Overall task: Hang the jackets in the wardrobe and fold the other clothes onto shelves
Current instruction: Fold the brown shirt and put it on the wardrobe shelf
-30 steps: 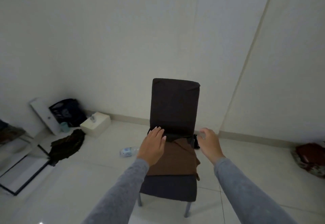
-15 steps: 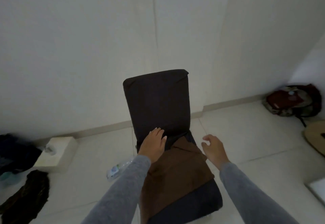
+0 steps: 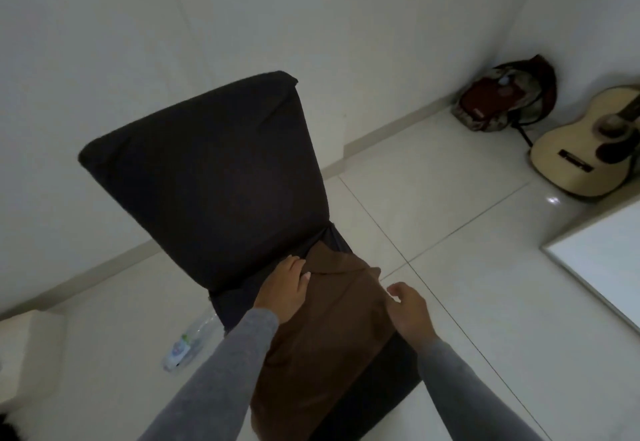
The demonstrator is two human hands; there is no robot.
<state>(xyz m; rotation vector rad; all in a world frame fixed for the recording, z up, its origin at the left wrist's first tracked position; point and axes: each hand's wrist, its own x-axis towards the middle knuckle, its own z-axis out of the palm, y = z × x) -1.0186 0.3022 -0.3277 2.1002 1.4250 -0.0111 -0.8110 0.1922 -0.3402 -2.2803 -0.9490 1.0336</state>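
Brown garment (image 3: 322, 336), right hand (image 3: 410, 312) now nearer

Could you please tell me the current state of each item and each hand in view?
Brown garment: laid flat along the chair seat.
Chair: upright, in a dark cover.
Left hand: fingers straight, resting on the garment's far end.
Right hand: fingers loosely curled at the garment's right edge, holding nothing.
Bottle: lying on its side on the floor.
Backpack: slumped in the corner.
Guitar: resting by the wall, strings facing out.
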